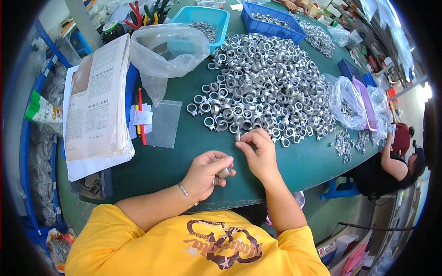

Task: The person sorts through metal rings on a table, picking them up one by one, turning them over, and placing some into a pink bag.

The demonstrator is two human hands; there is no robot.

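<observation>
A big heap of silver metal rings (271,83), many with small lugs on the side, covers the middle of the green table (184,133). My left hand (205,172) is closed around a metal ring (224,173) near the front edge; another bit of metal shows below it, and the palm hides the rest. At the heap's near edge is my right hand (259,154), its thumb and fingers closed on a single metal ring (238,135) seen edge-on. The hands are a short way apart.
Left of the heap lie newspapers (99,92), red and yellow pencils (140,117), a flat clear bag (165,124) and a crumpled plastic bag (168,50). Behind stand a light-blue basin (223,23) and a blue basket (276,30). Bagged parts (347,106) and a seated person (391,170) are at the right.
</observation>
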